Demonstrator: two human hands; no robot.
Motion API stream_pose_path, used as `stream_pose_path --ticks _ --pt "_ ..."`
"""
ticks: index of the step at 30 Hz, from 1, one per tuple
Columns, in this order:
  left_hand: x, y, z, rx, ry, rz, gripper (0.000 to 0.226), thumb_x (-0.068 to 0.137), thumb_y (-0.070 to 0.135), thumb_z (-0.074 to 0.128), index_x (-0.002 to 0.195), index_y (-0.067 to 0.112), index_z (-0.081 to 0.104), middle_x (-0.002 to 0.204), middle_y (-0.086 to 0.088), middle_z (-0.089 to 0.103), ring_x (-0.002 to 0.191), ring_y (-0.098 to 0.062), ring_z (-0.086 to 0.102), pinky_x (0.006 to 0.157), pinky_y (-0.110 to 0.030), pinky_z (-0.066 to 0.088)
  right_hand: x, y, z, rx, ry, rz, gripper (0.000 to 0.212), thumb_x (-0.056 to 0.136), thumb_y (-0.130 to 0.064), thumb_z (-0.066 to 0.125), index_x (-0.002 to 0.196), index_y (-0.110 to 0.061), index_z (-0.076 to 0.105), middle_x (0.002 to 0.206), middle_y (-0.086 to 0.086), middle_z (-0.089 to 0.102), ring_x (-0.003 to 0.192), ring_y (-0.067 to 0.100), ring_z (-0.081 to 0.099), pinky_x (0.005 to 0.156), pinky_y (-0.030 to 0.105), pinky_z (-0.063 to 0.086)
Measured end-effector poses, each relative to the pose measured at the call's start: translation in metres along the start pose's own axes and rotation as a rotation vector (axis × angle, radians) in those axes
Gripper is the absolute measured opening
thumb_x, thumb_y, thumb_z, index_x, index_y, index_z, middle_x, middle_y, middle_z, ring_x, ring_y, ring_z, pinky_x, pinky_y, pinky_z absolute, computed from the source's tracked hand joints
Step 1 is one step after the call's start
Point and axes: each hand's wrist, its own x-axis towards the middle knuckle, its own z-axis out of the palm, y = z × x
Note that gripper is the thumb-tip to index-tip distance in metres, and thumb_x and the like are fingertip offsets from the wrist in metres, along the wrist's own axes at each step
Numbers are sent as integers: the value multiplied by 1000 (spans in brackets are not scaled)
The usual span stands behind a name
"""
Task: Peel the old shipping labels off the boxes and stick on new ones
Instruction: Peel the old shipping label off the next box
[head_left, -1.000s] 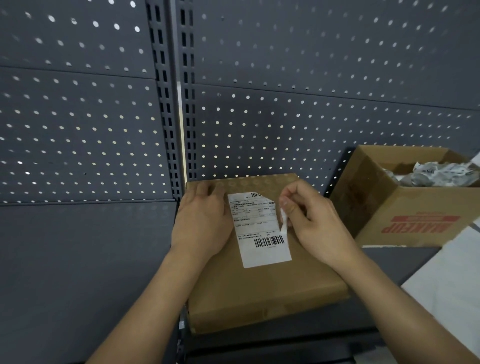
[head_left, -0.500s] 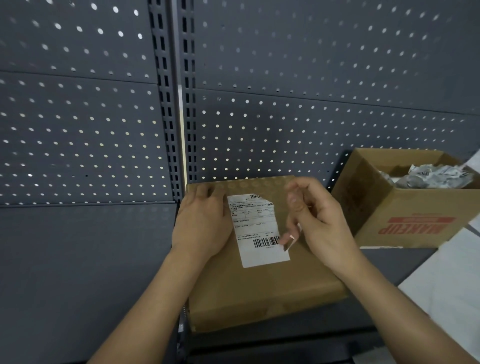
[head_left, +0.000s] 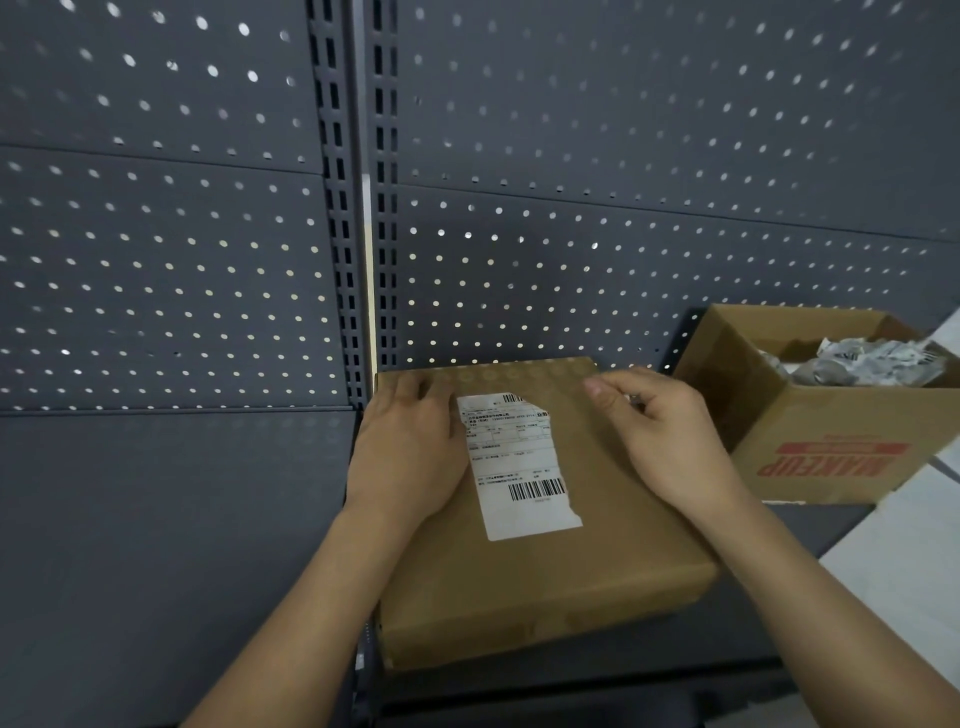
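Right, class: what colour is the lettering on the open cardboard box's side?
Red, printed upside down on the open brown cardboard box, clearest in the head view.

Dark grey perforated back panels (head_left: 156, 260) are divided by slotted uprights (head_left: 340, 208); a grey shelf (head_left: 156, 545) is fitted below.

This looks like a shop stockroom or packing area: dark grey perforated shelving panels (head_left: 623, 156) with slotted uprights (head_left: 340, 208) form the backdrop, and cardboard boxes sit on the shelf (head_left: 156, 545), one open box (head_left: 831, 457) printed "MAKEUP".
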Motion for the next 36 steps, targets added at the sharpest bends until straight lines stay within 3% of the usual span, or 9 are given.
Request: stream_pose_path --ticks 2,5,8,12,20,25,31,34,36 --pt "0 1 0 -1 1 3 37 95 22 46 129 13 58 131 -11 54 122 -31 46 102 -42 39 4 3 -1 -117 -56 40 16 97 -25 56 106 -25 69 90 -7 69 87 8 60 76 21 42" --pt "1 1 0 -2 3 3 37 95 22 46 128 13 58 130 -11 54 121 -31 47 101 -42 39 11 3 2 -194 -164 73 21 96 -16 51 103 -27 67 90 -13 69 87 3 60 74 14 39" --pt "0 0 0 -2 -1 0 37 94 23 47 128 13 58 130 -10 54 123 -30 45 101 -43 40 19 1 6 -224 -243 66 16 95 -21 55 96 -30 68 85 -12 69 85 1 59 78 23 45" --pt "0 0 0 -2 8 9 35 94 22 49 126 12 59 128 -11 55 120 -31 47 98 -43 41 26 -4 16 -369 -361 15 14 95 -26 54 98 -28 67 100 -8 68 96 11 61 83 37 52" --pt "1 -1 3 4 3 8 34 94 25 48 123 12 59 127 -9 54 122 -29 45 101 -42 41 21 -9 31 -612 -330 -118 17 98 -15 46 100 -12 62 94 8 62 86 26 59 67 38 50" --pt "2 -1 3 21 -10 8 37 95 27 45 127 13 57 130 -9 53 126 -29 42 104 -43 39 15 -17 35 -789 -325 -215 24 96 -5 43 118 -8 54 104 7 59 93 25 58 64 26 30" --pt "2 -1 3 41 -25 9 37 95 27 45 127 12 57 131 -10 52 127 -29 41 106 -42 36 17 -15 34 -760 -356 -234 23 95 -5 42 113 -6 55 105 8 59 92 25 59 64 25 31" --pt "2 0 3 45 -19 8 36 95 27 45 125 11 58 130 -9 53 125 -29 43 105 -42 38 19 -10 31 -622 -389 -165 17 94 -5 44 101 -8 59 96 6 60 85 23 59 63 31 44" --pt "1 0 2 43 -15 11 35 95 26 46 124 11 59 128 -9 54 123 -29 44 103 -42 39 20 -7 26 -515 -399 -98 20 93 -4 46 98 -14 62 94 1 64 86 19 60 71 35 51"
